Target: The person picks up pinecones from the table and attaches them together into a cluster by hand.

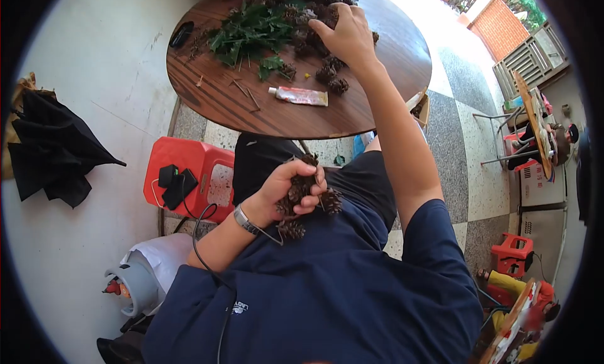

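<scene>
My left hand (pixel 291 189) is closed around a bunch of brown pine cones (pixel 296 194) in front of my belly, and a few cones stick out below and beside the fingers. A thin wire or stem hangs by the wrist. My right hand (pixel 347 35) reaches over the round wooden table (pixel 220 112) to a pile of pine cones (pixel 308 40). Its fingertips are at the pile and partly hidden, so I cannot tell whether they grip a cone. Left of the pile lie green leaves (pixel 248 37). A white and red tube (pixel 301 96) lies near the table's front edge.
A black object (pixel 182 34) and thin twigs (pixel 245 95) lie on the table's left side. To my left stands a red stool (pixel 189 151) with a phone (pixel 180 188) and cable. A black umbrella (pixel 56 144) is by the wall. Other people sit at the right.
</scene>
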The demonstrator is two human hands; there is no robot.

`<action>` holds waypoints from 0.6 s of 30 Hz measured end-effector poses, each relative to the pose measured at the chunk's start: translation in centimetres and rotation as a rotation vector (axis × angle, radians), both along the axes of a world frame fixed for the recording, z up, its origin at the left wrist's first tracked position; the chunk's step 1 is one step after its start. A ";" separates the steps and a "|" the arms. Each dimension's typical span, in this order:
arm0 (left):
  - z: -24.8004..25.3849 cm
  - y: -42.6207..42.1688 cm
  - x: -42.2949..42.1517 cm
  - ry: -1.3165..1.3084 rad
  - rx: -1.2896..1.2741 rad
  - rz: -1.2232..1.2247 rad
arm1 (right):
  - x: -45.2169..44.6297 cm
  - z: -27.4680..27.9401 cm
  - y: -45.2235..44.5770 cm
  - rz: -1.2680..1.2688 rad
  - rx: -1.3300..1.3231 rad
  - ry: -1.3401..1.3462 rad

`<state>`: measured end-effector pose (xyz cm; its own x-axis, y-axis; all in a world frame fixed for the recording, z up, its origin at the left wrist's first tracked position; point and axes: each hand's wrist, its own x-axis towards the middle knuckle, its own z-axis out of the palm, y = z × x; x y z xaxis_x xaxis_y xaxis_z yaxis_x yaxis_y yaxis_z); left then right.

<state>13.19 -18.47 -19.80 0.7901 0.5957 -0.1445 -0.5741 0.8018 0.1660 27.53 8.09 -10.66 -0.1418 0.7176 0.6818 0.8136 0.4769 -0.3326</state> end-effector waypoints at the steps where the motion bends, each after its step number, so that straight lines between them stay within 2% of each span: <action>1: -0.4 0.1 0.0 -0.015 -0.012 0.004 | 0.7 -0.2 -1.9 0.131 0.120 0.045; 3: -1.0 0.2 0.3 -0.006 -0.078 0.002 | 2.1 2.2 -9.8 0.464 -0.299 0.214; 5: -0.9 0.5 0.5 -0.012 -0.126 0.001 | 4.1 2.3 -16.5 0.840 -0.420 0.261; 6: -0.9 0.4 0.6 -0.017 -0.142 0.007 | 4.5 1.6 -19.0 0.983 -0.268 0.194; 7: -1.0 0.5 0.7 -0.021 -0.151 0.012 | 4.9 1.0 -21.8 1.048 -0.365 0.190; 9: -1.1 0.4 0.9 0.012 -0.171 0.034 | 5.5 0.0 -24.9 1.104 -0.399 -0.040; 12: -1.6 0.7 1.1 0.125 -0.200 0.070 | 4.8 -1.0 -27.3 1.025 -0.380 -0.244; 13: -1.4 0.8 0.8 0.087 -0.188 0.065 | 4.5 -1.7 -27.4 1.010 -0.337 -0.254; 16: -1.6 1.1 1.2 0.227 -0.262 0.217 | 3.7 -2.9 -26.9 0.952 -0.280 -0.342; 18: -1.3 1.1 0.9 0.230 -0.245 0.264 | 3.5 -2.4 -26.8 1.018 -0.300 -0.171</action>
